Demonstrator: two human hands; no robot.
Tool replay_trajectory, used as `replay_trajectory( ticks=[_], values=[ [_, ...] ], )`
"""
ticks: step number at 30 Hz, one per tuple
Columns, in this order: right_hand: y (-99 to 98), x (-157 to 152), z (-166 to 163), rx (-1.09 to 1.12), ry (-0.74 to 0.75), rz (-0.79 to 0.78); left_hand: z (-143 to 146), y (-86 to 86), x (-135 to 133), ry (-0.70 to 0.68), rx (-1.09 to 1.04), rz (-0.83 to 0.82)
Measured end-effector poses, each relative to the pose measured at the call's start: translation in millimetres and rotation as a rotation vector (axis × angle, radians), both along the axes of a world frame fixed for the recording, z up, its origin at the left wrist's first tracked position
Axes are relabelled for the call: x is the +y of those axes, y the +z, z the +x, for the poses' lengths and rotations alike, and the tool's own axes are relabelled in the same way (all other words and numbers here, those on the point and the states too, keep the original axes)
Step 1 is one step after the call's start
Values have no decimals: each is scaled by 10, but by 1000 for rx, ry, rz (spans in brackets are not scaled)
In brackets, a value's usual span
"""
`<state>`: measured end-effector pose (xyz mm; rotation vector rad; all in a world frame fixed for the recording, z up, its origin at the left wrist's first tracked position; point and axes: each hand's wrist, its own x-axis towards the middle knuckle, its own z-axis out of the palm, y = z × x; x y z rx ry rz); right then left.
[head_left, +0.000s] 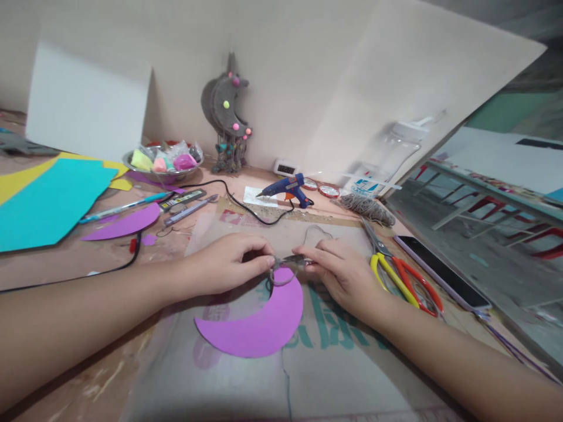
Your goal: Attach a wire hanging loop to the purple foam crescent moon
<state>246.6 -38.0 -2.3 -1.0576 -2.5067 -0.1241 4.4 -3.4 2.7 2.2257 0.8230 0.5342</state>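
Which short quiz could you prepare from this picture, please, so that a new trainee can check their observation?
1. True or false: the blue plastic glue gun is farther from the camera than the left hand and right hand, and neither holds it.

2. Choose one. What is in the round, shiny metal bowl?
A) a flat black phone
B) small yellow, orange and magenta packets
C) a slim blue pen

3. Fill the gap: the flat purple sheet near both hands is cut in the shape of a ______.

Key: 1. True. 2. B. 3. Crescent.
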Motion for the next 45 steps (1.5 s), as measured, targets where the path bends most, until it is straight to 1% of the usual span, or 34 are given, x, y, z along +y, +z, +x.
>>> replay_trajectory(
  ticks=[11,27,45],
  values=[
    [-11,1,-6,-41,-15,-36,4,1,3,-3,16,5],
    [11,3,-29,-21,17,-6,14,-25,17,-12,28,27],
    [18,3,-43,-16,19,-1,11,-8,12,-3,48,17]
  ],
)
